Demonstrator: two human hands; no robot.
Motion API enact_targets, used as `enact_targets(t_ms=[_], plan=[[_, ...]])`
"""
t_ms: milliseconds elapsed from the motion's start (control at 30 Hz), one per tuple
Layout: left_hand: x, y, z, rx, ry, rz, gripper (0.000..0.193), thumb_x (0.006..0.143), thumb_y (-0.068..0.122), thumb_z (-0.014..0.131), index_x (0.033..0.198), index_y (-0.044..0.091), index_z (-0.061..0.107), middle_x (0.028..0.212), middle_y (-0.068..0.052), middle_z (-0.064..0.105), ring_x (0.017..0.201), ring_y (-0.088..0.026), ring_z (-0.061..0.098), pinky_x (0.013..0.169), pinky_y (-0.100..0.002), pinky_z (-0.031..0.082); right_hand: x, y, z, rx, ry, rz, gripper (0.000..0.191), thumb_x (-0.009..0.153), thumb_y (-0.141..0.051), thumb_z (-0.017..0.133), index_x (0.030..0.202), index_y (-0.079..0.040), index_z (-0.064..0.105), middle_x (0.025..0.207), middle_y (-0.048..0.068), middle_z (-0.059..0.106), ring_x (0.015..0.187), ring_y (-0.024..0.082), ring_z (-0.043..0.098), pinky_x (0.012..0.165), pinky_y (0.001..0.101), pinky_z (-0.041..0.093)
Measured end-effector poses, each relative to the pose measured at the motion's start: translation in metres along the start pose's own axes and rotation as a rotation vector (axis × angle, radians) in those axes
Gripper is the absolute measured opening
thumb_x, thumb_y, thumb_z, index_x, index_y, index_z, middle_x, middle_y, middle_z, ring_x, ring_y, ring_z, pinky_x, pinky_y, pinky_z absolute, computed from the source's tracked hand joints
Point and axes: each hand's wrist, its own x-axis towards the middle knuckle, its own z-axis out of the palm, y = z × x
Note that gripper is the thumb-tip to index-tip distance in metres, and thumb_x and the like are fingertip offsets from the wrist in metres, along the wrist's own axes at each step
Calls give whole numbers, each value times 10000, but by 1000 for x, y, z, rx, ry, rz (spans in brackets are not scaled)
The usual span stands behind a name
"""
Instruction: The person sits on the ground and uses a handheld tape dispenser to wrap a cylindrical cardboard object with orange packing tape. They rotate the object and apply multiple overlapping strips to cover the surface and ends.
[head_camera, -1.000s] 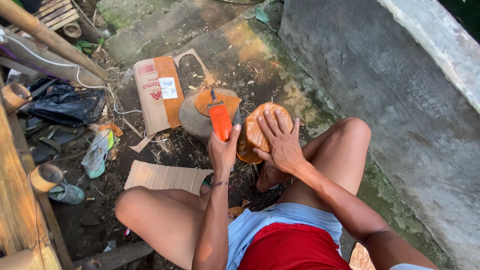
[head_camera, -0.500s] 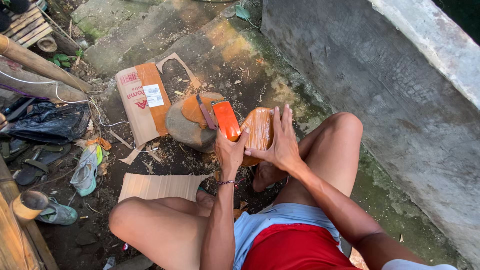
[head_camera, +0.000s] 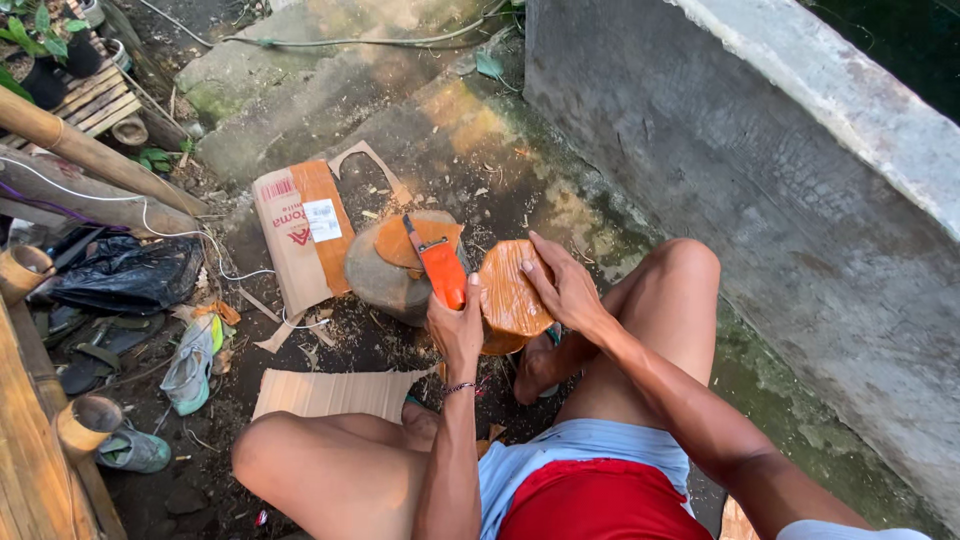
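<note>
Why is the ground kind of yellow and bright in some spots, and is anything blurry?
In the head view, sunlight falls in patches on the concrete ground, so it glows yellow there while the rest lies in soft shade. The left hand, its orange-handled knife and the right hand on the brown wood piece look sharp; no clear blur or glare.

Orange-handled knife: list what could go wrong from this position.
1. The left hand grips the orange-handled knife right beside the right hand steadying the brown block; a slip might cut fingers.
2. Bare knees flank the work, so a deflected blade could reach skin.
3. The block rests tilted and may shift.
</note>
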Motion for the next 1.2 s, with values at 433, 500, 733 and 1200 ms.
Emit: enact_targets(t_ms=[433,500,733,1200], plan=[[-5,18,-48,46,-351,-33,624,751,469,885,1076,-12,655,933,-127,768,847,-223,740,783,-376,564,-3,-3,7,-54,-60,33,617,1061,-397,468,1514,22,457,1386,214,600,1239,383,607,1055,444,465],[-10,16,-47,-35,-350,7,691,709,466,891,1105,-34,628,969,-146,761,863,-243,736,778,-380,572,-3,10,9,46,-86,127,634,1039,-420,458,1525,-14,457,1377,188,604,1207,338,623,1033,426,462],[-17,-5,-24,127,-83,-29,704,772,444,866,1196,-48,597,1038,-204,727,921,-327,709,822,-439,529,-19,14,17,330,70,3,703,996,-370,568,1568,-3,386,1490,195,532,1393,310,521,1182,386,375],[-37,-1,-29,7,-186,29,787,737,406,868,1264,-69,530,1146,-220,687,1036,-347,688,897,-456,525,-41,28,13,275,-16,55,959,927,-186,756,1653,-8,156,1630,224,371,1495,273,378,1210,379,301]])
